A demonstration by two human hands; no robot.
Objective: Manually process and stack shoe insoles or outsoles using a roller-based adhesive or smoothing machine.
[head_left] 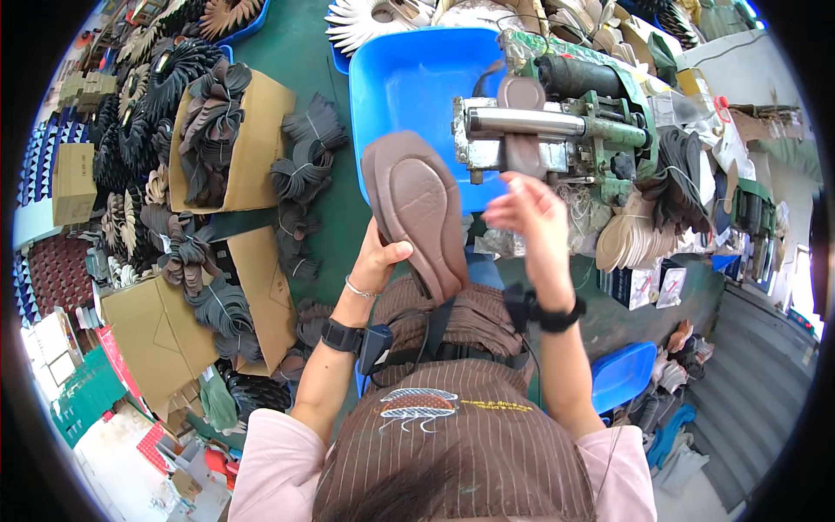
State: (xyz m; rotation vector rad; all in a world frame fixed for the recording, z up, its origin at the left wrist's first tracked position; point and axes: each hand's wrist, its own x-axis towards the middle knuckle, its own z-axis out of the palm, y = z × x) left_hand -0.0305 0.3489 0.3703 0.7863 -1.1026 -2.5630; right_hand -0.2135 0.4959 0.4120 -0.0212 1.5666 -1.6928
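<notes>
My left hand [378,261] grips a stack of brown shoe insoles [424,196], thumb on one edge and toe ends pointing away from me. The top insole shows a stitched or pressed outline. My right hand [537,222] is held up to the right of the stack, fingers stretched out and holding nothing. Just beyond its fingertips stands a green machine with a steel roller [526,122]. A single brown insole [522,93] lies through it, passing under the roller, with one end on each side.
Beyond the stack sits a large blue tub [409,74]. Open cardboard boxes [261,130] of dark insoles stand on the left, with bundled insoles [309,143] on the green floor beside them. Right of the machine hang beige insoles [639,235]. Another blue tub [624,376] is at lower right.
</notes>
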